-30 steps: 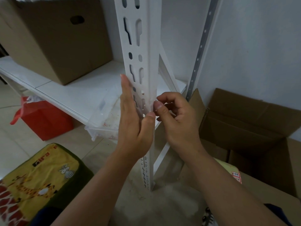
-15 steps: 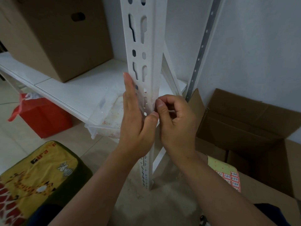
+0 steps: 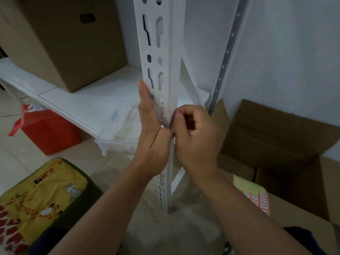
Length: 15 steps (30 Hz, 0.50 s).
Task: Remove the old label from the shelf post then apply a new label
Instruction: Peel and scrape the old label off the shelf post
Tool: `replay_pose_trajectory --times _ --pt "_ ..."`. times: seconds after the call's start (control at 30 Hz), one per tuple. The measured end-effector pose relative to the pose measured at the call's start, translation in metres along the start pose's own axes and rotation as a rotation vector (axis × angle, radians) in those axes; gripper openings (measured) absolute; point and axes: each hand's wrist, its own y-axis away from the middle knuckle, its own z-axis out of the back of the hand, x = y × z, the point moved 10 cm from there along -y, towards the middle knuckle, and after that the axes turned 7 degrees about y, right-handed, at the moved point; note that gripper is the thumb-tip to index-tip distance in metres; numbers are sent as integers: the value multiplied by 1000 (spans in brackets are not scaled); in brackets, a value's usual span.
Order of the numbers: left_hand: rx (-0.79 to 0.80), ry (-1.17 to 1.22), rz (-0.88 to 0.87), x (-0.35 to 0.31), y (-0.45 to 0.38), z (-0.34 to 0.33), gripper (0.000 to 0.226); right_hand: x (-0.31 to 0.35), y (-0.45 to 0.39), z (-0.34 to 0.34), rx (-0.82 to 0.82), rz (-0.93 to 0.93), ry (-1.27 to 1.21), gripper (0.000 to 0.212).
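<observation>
A white slotted shelf post rises through the middle of the view. My left hand lies flat against its left face, fingers straight and pointing up, thumb pressed on the front corner. My right hand has curled fingers and its thumb tip pushes at the post's corner edge, where faint reddish label residue shows. Whether it pinches any label scrap I cannot tell. A sheet of red-and-white labels lies on a yellow-green pad at the lower right.
A closed cardboard box sits on the white shelf. A clear plastic tray juts out under the shelf. A red bag stands on the floor at the left, a giraffe-print cushion below it, an open cardboard box at the right.
The view has shifted slightly, so the post sits further right. My right thumb has worked a little along the post's corner; my left hand stays flat on the post.
</observation>
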Motion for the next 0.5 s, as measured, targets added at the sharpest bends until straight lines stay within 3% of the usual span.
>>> replay_pose_trajectory --times 0.2,0.43,0.5 --pt "-7 -33 6 -1 1 -2 94 -1 0 -5 41 22 -18 13" --pt "2 -38 54 0 3 1 94 -15 -8 -15 291 -80 -163 5" --pt "-4 -44 64 0 3 1 94 -13 -12 -16 335 -80 -174 13"
